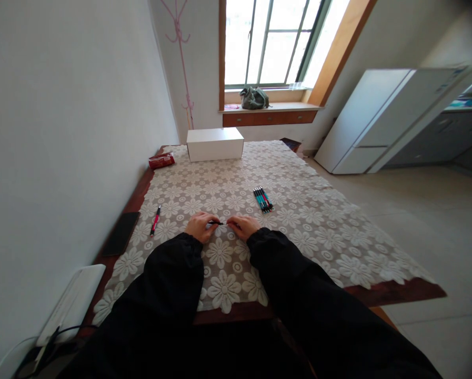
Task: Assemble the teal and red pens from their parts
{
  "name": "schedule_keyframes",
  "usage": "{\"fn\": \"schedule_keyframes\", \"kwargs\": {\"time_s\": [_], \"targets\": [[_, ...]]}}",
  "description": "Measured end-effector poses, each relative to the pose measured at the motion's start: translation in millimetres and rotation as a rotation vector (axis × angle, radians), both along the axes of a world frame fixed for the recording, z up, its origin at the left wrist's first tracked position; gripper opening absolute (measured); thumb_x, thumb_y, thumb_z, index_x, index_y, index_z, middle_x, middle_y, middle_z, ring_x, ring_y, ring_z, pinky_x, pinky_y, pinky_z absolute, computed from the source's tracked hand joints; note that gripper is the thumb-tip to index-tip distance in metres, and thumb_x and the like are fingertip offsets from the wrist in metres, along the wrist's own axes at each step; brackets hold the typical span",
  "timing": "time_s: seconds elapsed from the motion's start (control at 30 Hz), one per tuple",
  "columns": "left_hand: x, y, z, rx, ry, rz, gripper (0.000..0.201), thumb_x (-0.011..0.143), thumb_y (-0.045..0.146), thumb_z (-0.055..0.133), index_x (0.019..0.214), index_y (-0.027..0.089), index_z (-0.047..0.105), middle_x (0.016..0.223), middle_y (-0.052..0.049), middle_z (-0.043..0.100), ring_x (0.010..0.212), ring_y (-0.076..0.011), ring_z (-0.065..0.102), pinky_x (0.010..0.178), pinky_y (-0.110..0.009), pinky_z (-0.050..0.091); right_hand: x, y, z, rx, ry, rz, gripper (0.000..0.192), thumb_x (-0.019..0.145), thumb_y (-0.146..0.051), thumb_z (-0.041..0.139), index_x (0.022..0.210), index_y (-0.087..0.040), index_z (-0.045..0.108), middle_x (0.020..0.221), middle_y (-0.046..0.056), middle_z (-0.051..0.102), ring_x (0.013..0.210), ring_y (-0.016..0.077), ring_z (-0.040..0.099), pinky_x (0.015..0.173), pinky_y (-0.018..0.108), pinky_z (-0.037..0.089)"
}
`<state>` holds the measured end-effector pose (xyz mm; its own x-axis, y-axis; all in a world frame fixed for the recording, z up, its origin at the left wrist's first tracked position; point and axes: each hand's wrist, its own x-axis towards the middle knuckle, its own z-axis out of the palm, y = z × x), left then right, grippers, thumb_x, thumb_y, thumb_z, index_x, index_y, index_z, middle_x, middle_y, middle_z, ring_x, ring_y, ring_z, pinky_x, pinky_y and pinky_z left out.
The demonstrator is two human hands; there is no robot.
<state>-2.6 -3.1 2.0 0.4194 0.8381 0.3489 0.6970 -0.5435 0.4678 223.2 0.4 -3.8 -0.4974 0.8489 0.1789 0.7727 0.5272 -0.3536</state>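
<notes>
My left hand (200,226) is closed in a pinch on a small black pen part (215,222), whose narrow end points right. Facing it, my right hand (244,227) has its fingertips pressed together. Whatever it may hold is too small to make out. Only a narrow gap separates the two hands, low over the flowered lace tablecloth (220,252). A red and black pen (156,221) lies on the cloth left of my left hand. Beyond my right hand, several teal, black and red pens (263,200) lie side by side in a row.
A white box (215,145) stands at the table's far end, with a red packet (161,160) beside it. Along the left edge lie a dark flat pad (121,233) and a white power strip (72,302) with cables. The wall runs close on the left.
</notes>
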Motion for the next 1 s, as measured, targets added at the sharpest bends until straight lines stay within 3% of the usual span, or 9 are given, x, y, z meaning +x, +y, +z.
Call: {"fn": "schedule_keyframes", "kwargs": {"time_s": [0.23,0.4,0.63,1.0], "targets": [[2.9,-2.4,1.4,-0.005,-0.008,-0.044,0.016,0.082,0.025,0.064,0.097,0.025,0.072,0.094,-0.002,0.073,0.094,-0.0201,0.064,0.090,-0.036,0.050,-0.8,0.6,-3.5,-0.027,0.066,0.021,0.021,0.095,-0.036,0.054,0.109,-0.025,0.065,0.096,0.002,0.072,0.084,0.0166,0.066,0.072,0.026,0.044],[1.3,-1.6,3.0,-0.004,-0.022,0.025,0.017,0.082,0.022,0.062,0.097,0.025,0.070,0.099,-0.002,0.073,0.098,-0.0209,0.063,0.092,-0.036,0.049,2.2,0.5,-0.8,0.055,0.175,0.008,0.026,0.090,-0.037,0.059,0.112,-0.023,0.062,0.098,0.003,0.070,0.086,0.0164,0.064,0.073,0.025,0.044],[-0.7,-1.0,4.8,0.013,-0.036,0.134,0.018,0.081,0.024,0.063,0.098,0.023,0.070,0.095,-0.003,0.073,0.097,-0.0220,0.063,0.092,-0.037,0.048,7.6,2.8,1.5,0.136,0.173,-0.074,0.014,0.088,-0.032,0.060,0.096,-0.022,0.064,0.093,0.003,0.067,0.081,0.0155,0.061,0.072,0.025,0.042],[1.9,-1.4,2.9,-0.017,-0.069,-0.019,0.014,0.083,0.023,0.064,0.096,0.024,0.071,0.097,-0.003,0.073,0.097,-0.0203,0.063,0.092,-0.036,0.050,6.1,6.5,-6.4,0.096,0.131,0.043,0.015,0.094,-0.030,0.055,0.094,-0.021,0.068,0.092,0.003,0.069,0.082,0.0148,0.061,0.073,0.024,0.043]]}}
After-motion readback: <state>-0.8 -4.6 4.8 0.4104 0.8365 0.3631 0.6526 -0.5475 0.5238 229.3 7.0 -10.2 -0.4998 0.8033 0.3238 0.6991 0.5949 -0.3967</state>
